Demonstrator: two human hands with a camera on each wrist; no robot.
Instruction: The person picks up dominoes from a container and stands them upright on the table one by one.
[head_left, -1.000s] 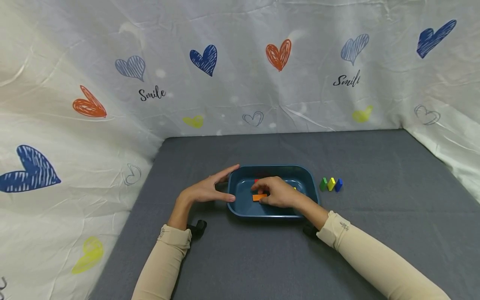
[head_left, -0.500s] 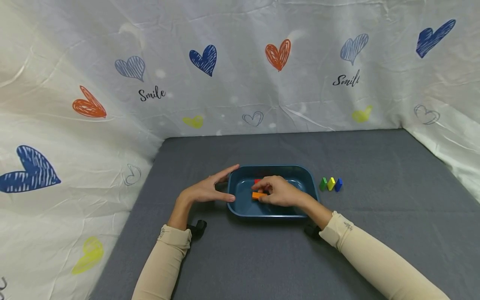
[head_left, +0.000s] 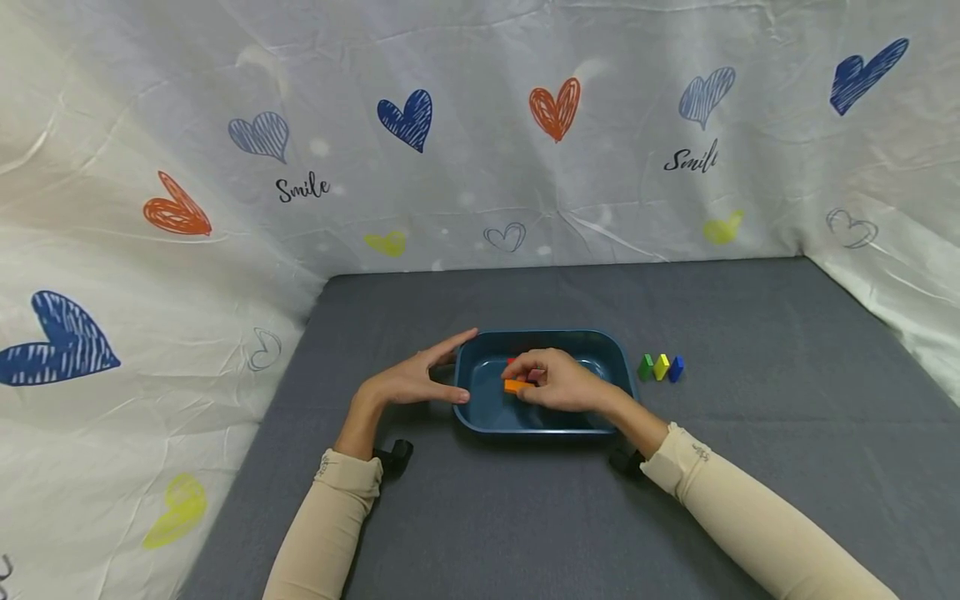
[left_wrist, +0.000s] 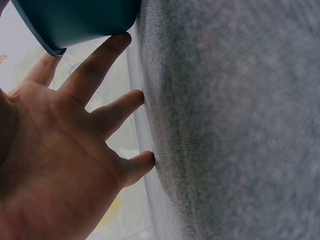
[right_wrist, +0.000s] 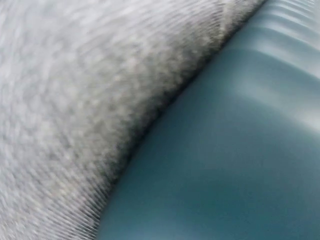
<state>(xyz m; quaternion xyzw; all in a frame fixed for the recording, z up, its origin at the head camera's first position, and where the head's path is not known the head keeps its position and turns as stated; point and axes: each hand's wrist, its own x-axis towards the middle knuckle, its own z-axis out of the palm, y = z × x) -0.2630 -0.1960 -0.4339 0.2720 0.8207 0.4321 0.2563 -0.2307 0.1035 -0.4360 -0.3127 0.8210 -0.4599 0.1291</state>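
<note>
A dark teal rectangular tray [head_left: 480, 421] sits on the grey cloth. Inside it my right hand [head_left: 558, 383] pinches a small orange block [head_left: 516, 387] between thumb and fingers. Behind those fingers peeks a red block [head_left: 512, 362], mostly covered by the hand. At the tray's left end my left hand [head_left: 412, 377] has its fingers spread, with the thumb at the near rim and the index finger at the far corner. The left wrist view shows the left hand's [left_wrist: 60, 135] straight fingertips against the tray wall [left_wrist: 85, 17] and the cloth. Only tray wall [right_wrist: 215, 150] and cloth fill the right wrist view.
Right of the tray stand a green block [head_left: 646, 367], a yellow block [head_left: 661, 367] and a blue block [head_left: 677, 368] in a short row. A white curtain [head_left: 457, 192] printed with hearts borders the table [head_left: 750, 467] at the back and sides.
My right hand has moved the orange block slightly away from me inside the tray, and the block looks raised a little. A yellow bit beside that hand is now hidden. My left hand stays put.
</note>
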